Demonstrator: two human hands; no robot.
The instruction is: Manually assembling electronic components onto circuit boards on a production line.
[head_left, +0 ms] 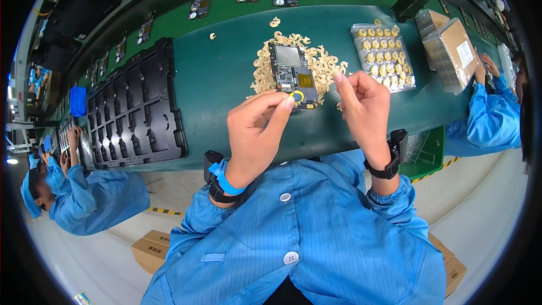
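From my end, I have the left hand (257, 130) near the middle of the bench, thumb and forefinger pinched on a small yellow-rimmed disc (296, 97) with a dark centre. The tips meet at its left edge, with hardly any gap beyond the disc itself; the remaining fingers fold in behind. The disc sits over the near end of a circuit board (292, 74), and I can't tell whether it touches the surface.

The right hand (366, 110) is to the right of the board, with the thumb pointing to the far side and the other fingers curled toward the palm. I read the space between thumb and forefinger as narrow, but I can't tell whether anything small is held there.

The board lies lengthwise, near to far, on a heap of cream C-shaped pieces (262, 73) spread over the green mat (214, 93). Far right of the right hand I see a clear tray (409, 83) with rows of yellow-rimmed discs, and beyond it a cardboard box (457, 59). A black moulded tray (132, 130) stands to the left, well apart from both hands.
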